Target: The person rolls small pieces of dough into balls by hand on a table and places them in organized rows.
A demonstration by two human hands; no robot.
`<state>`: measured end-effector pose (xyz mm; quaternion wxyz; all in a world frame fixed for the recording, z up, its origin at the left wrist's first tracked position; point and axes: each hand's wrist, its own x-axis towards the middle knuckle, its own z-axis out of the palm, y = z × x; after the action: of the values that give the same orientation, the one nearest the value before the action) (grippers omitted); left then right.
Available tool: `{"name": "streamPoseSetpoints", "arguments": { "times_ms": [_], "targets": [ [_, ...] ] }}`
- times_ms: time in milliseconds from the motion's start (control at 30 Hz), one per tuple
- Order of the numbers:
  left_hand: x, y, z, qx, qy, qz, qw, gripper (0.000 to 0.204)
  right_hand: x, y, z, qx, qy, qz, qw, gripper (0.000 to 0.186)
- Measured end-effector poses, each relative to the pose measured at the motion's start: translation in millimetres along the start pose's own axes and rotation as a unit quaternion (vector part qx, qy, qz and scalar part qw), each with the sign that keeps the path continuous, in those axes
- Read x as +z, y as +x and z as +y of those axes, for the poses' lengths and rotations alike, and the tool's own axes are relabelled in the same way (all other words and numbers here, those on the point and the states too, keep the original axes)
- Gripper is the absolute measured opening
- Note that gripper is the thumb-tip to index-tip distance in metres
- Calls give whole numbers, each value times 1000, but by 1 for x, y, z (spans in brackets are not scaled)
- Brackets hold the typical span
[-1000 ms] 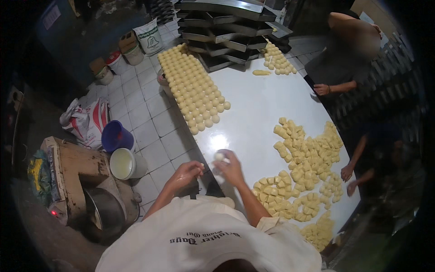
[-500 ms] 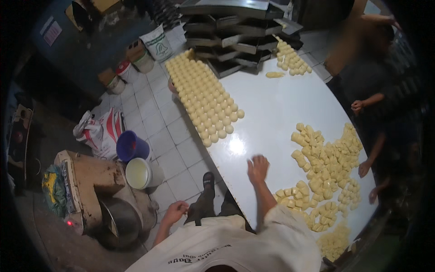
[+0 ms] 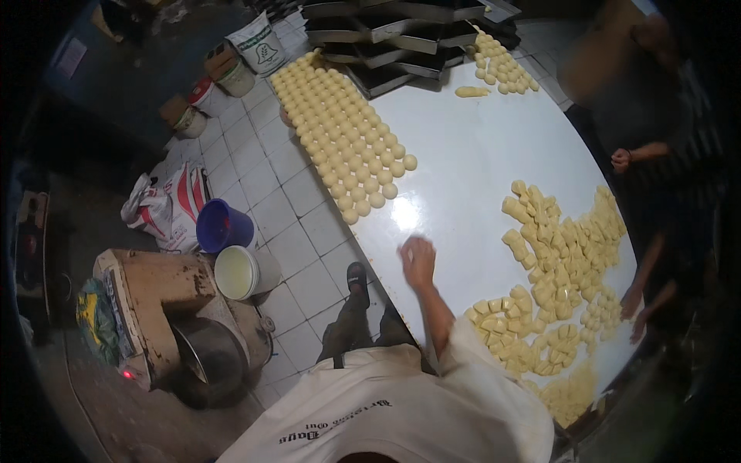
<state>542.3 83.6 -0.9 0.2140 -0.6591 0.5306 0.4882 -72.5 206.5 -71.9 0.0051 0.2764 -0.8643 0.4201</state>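
Observation:
My right hand [image 3: 417, 261] is low over the white table [image 3: 471, 147] near its left edge, fingers curled downward; what lies under them, if anything, is hidden. My left hand is out of the picture. Rows of round dough balls [image 3: 347, 147] cover the table's far left edge, above my right hand. A heap of cut dough pieces [image 3: 563, 247] spreads over the right side, and a smaller group of balls [image 3: 505, 65] sits at the far right beside one flattened piece [image 3: 472, 92].
Stacked metal trays [image 3: 390, 58] stand at the table's far end. On the left floor are a mixer [image 3: 154, 301], a white bucket [image 3: 239, 274], a purple bucket [image 3: 224, 225] and sacks [image 3: 166, 204]. Co-workers' hands [image 3: 621, 160] and arms [image 3: 652, 258] are at the right edge.
My right hand has gone from holding a pale dough ball to curling low over the table. My left hand has dropped out of view. The camera's view has shifted.

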Motion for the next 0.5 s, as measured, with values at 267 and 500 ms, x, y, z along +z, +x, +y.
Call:
{"name": "streamPoseSetpoints", "arguments": {
  "times_ms": [267,500],
  "targets": [
    [-28,32,97,87,39,-49,994,24,-20,37,64,31,-139,163,976,16],
    [-79,55,179,121,104,-69,985,24,-26,-67,30,43,-61,-61,995,22]
  ]
}}
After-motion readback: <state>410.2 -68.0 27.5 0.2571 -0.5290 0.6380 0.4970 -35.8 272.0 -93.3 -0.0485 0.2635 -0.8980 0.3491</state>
